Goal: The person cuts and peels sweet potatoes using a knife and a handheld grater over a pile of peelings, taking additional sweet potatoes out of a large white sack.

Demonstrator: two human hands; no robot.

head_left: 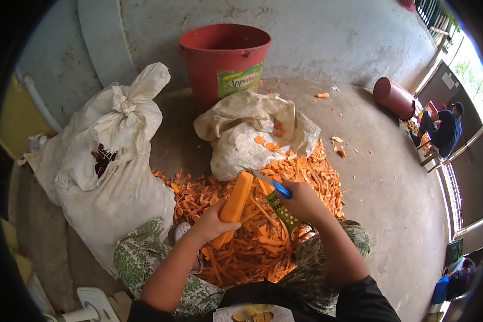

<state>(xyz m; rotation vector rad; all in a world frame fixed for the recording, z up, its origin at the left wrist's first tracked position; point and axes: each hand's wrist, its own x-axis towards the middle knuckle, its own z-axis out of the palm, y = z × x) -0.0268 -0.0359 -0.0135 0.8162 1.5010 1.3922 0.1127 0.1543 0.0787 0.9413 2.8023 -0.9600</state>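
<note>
My left hand [210, 222] is wrapped round the lower part of a thick, flat-sided orange carrot [238, 196], which tilts up and to the right. Just to its right, my right hand [304, 200] grips a knife with a blue handle [282, 189]; the thin blade points toward the carrot's upper end, and I cannot tell if it touches. Below the right fingers shows a green strip with pale dots [282, 213], whose kind I cannot make out. Under both hands spreads a heap of orange peelings [247, 263], between my knees.
A crumpled pale sack [241, 137] lies behind the heap, before a red bucket [204, 75]. On the left stands a tied, torn white sack [118, 188]. To the right, a dark red bucket [392, 99] lies tipped near a seated person [446, 131].
</note>
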